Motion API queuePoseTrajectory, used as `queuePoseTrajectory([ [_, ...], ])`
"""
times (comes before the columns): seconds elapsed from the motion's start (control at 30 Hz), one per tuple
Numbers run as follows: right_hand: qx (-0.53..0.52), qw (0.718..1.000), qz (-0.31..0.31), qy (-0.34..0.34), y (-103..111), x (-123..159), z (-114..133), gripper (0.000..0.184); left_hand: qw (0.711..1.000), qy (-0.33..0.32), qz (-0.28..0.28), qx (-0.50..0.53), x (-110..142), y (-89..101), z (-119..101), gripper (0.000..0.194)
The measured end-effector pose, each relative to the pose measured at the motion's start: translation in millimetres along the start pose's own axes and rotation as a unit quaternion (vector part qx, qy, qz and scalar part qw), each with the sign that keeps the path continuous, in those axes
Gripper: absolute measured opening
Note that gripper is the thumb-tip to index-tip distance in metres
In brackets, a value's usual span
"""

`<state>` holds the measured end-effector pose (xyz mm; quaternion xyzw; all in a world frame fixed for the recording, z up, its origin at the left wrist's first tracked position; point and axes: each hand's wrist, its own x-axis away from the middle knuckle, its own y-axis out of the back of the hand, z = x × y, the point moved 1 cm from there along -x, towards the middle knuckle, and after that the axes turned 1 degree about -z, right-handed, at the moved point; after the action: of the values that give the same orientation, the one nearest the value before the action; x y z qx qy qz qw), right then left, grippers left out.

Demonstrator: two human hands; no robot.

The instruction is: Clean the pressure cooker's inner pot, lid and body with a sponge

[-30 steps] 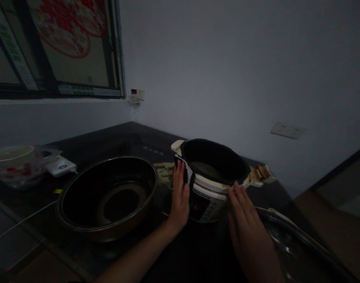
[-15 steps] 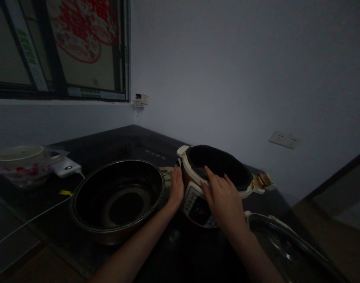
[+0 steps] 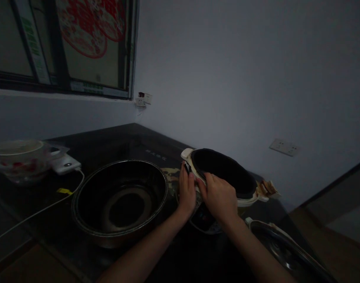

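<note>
An electric pressure cooker (image 3: 206, 216) with its lid off stands on the dark counter, its black inner pot (image 3: 227, 169) showing inside the white rim. My left hand (image 3: 187, 190) presses a small black-and-white cloth (image 3: 187, 167) to the cooker's left side, just below the rim. My right hand (image 3: 219, 196) is closed over the front rim, fingers inside and thumb outside. Both hands nearly touch each other. The control panel is partly covered by my right hand and arm. The dim light makes the cloth's shape hard to see.
A wide black pan (image 3: 121, 204) sits left of the cooker. A lid (image 3: 283, 247) lies at the lower right. Farther left are a bowl in plastic (image 3: 21, 157) and a white device (image 3: 66, 163) with a cable. Wall sockets (image 3: 284, 147) are at the right.
My right hand has moved left from lying flat at the front rim to gripping over it. The cooker has turned, its panel swinging left, then partly back. My left hand stays at its side with the cloth.
</note>
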<state>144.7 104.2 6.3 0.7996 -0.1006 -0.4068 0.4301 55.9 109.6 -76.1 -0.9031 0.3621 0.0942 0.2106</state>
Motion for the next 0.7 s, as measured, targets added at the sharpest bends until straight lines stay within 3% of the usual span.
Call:
queuePoseTrajectory([
  [0.13, -0.006, 1.0, -0.012, 0.013, -1, 4, -8, 0.028, 0.997, -0.06, 0.052, -0.002, 26, 4.3, -6, 0.054],
  [0.37, -0.032, 0.998, -0.016, 0.046, -3, 16, -28, 0.031, 0.997, -0.041, 0.056, 0.041, 43, 3.6, -5, 0.053],
  [0.57, -0.051, 0.991, -0.079, 0.1, -6, 30, -46, 0.036, 0.996, 0.08, -0.026, 0.017, 21, 0.6, 16, 0.05],
  [0.7, -0.089, 0.981, -0.112, 0.134, -4, 38, -55, 0.036, 0.994, 0.095, -0.047, 0.017, 5, 2.2, 14, 0.046],
])
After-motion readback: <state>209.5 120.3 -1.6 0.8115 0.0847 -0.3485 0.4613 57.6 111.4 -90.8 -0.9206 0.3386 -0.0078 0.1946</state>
